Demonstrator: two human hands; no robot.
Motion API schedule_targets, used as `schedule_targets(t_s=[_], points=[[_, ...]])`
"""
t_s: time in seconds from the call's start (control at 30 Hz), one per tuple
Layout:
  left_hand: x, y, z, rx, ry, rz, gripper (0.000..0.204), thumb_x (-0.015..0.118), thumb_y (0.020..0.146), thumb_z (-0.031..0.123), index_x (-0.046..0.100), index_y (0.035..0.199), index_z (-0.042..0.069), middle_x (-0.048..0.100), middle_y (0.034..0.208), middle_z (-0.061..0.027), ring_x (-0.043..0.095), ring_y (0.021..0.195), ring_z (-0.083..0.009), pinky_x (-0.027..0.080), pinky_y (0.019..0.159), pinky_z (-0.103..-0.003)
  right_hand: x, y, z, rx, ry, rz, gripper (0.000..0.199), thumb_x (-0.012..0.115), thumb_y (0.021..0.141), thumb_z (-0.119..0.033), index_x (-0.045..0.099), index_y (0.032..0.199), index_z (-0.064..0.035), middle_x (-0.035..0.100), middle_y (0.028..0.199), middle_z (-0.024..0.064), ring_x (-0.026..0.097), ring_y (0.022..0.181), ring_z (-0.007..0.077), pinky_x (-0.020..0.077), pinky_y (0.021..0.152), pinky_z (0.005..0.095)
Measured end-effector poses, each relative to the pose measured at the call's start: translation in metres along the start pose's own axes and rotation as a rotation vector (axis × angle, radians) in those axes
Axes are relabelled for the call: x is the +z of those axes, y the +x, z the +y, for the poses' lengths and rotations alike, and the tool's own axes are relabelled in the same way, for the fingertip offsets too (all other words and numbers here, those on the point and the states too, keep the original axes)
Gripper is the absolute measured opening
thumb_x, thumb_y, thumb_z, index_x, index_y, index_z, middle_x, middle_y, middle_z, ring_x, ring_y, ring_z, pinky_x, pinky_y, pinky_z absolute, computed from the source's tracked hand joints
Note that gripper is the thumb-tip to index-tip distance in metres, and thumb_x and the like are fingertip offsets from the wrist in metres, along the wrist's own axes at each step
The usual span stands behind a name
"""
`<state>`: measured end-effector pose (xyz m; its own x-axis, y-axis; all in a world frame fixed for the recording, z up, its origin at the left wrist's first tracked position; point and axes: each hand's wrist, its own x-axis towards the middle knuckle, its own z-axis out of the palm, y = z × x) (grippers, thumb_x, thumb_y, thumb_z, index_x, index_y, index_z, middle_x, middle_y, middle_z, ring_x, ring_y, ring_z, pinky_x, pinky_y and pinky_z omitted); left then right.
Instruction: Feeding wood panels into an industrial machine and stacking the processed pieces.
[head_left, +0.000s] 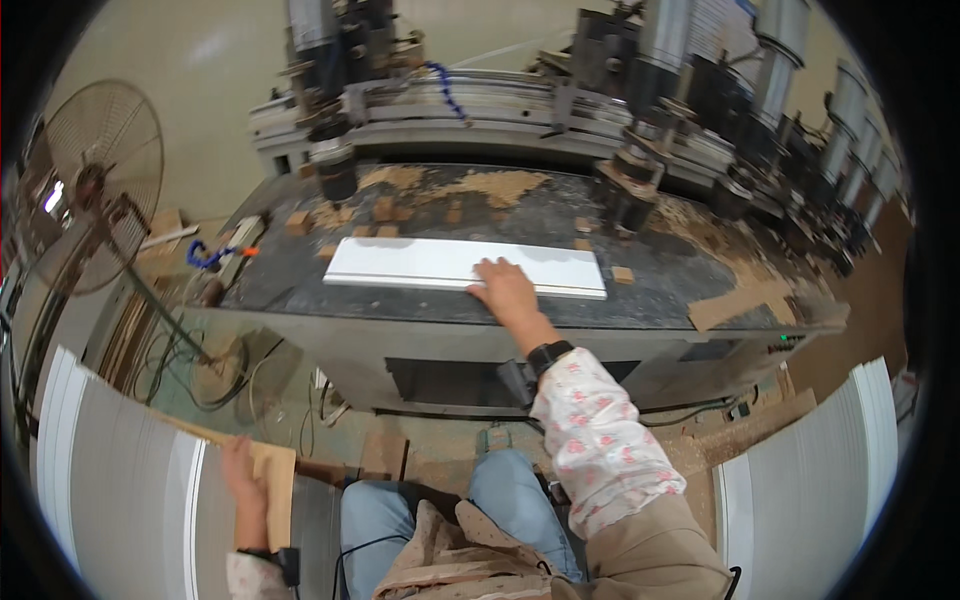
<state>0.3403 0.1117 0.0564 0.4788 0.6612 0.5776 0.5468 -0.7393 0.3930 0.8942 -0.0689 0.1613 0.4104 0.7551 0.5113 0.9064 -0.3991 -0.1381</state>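
A long white board [440, 266] with a groove along its near side lies flat on the dark machine table [300, 279]. My right hand [507, 290] rests on the board right of its middle, fingers spread over the top and the thumb at the near edge. Down at the lower left, my left hand [243, 475] is held beside a stack of white-edged boards [130, 455]. Its fingers are stretched out, somewhat blurred, and nothing shows in them. A tan sheet [277, 490] stands just behind that hand.
Vertical machine heads [632, 180] hang over the table's far side. Sawdust [497, 186] and small wood blocks [383, 208] lie behind the board. A second stack of boards [800, 490] stands at the lower right, a floor fan [105, 185] at the left. Cables [205, 395] trail across the floor.
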Motion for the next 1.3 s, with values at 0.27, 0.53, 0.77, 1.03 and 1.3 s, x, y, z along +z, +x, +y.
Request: schedule_targets(t_s=[0.27, 0.53, 0.77, 1.03, 1.3], points=[[0.148, 0.179, 0.275, 0.563, -0.068, -0.243, 0.082, 0.080, 0.072, 0.037, 0.044, 0.141, 0.011, 0.043, 0.143, -0.0130, 0.033, 0.137, -0.0389, 0.026, 0.111, -0.059, -0.013, -0.026, 0.034, 0.110, -0.081, 0.010, 0.045, 0.065, 0.084, -0.044, 0.064, 0.116, -0.0124, 0.061, 0.129, 0.0034, 0.051, 0.124, 0.0313, 0.0409, 0.098, 0.0516], [0.211, 0.209, 0.289, 0.500, 0.009, -0.359, 0.101, 0.084, 0.062, 0.047, 0.039, 0.145, 0.010, 0.040, 0.148, -0.0126, 0.031, 0.139, -0.0377, 0.028, 0.111, -0.056, -0.089, -0.092, 0.085, 0.163, 0.251, -0.069, 0.037, 0.067, 0.085, -0.028, 0.065, 0.118, -0.0117, 0.065, 0.119, 0.0111, 0.059, 0.113, 0.0325, 0.0481, 0.094, 0.0405], [0.219, 0.219, 0.283, 0.544, 0.007, -0.308, 0.100, 0.085, 0.063, 0.039, 0.037, 0.146, 0.011, 0.039, 0.150, -0.0131, 0.031, 0.140, -0.0384, 0.029, 0.110, -0.054, -0.267, -0.396, 0.126, 0.944, -0.370, -0.197, 0.056, 0.073, 0.079, -0.021, 0.053, 0.131, -0.0105, 0.062, 0.112, 0.0193, 0.060, 0.102, 0.0385, 0.0504, 0.087, 0.0444], [0.232, 0.217, 0.282, 0.540, -0.002, -0.340, 0.098, 0.085, 0.066, 0.035, 0.035, 0.148, 0.014, 0.036, 0.151, -0.0117, 0.030, 0.141, -0.0374, 0.027, 0.112, -0.054, -0.295, -0.638, 0.022, 1.313, -0.714, -0.383, 0.064, 0.061, 0.076, -0.001, 0.042, 0.137, -0.0085, 0.055, 0.104, 0.0227, 0.062, 0.092, 0.0393, 0.0537, 0.076, 0.0431], [0.207, 0.208, 0.289, 0.437, 0.148, -0.353, 0.097, 0.083, 0.066, 0.044, 0.038, 0.145, 0.011, 0.036, 0.152, -0.0118, 0.029, 0.142, -0.0316, 0.016, 0.113, -0.065, -0.295, -0.590, 0.019, 1.025, -0.775, 0.023, 0.031, 0.058, 0.075, -0.001, 0.066, 0.104, -0.0091, 0.055, 0.090, 0.0143, 0.058, 0.081, 0.0344, 0.0477, 0.071, 0.0472]])
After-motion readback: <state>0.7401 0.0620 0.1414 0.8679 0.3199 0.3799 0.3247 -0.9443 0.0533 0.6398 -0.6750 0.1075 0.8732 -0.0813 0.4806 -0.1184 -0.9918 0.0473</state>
